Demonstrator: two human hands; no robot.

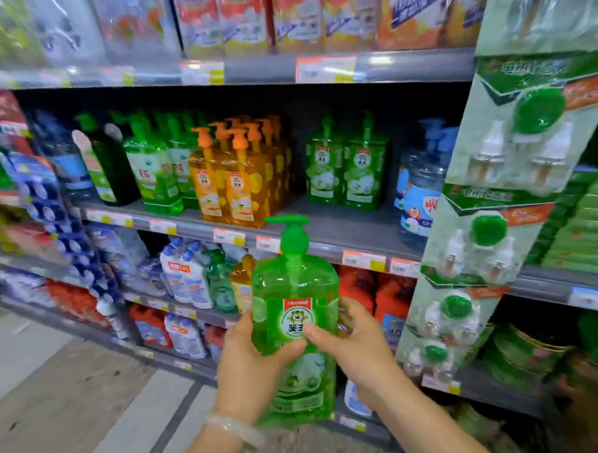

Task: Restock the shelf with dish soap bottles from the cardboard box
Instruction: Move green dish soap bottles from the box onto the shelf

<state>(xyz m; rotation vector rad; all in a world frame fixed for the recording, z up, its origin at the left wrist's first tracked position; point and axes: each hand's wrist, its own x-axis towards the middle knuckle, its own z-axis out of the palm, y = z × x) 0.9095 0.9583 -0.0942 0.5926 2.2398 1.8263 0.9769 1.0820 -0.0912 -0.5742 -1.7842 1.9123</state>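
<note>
Between the 2 hands, a green dish soap bottle [294,315] stands upright, pump up; the left hand [252,362] and right hand [354,343] both grip its sides. Up and ahead, the shelf [325,232] has bare space before 2 matching green bottles [346,169], slightly nearer the right hand.

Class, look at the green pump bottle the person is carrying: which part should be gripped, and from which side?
Grip the green pump bottle around its wide, flat-sided body, one hand from each side, as the left hand and right hand do now, fingers wrapped behind and thumbs on the label. It stands upright; the thin pump neck probably offers a poorer hold.
</note>
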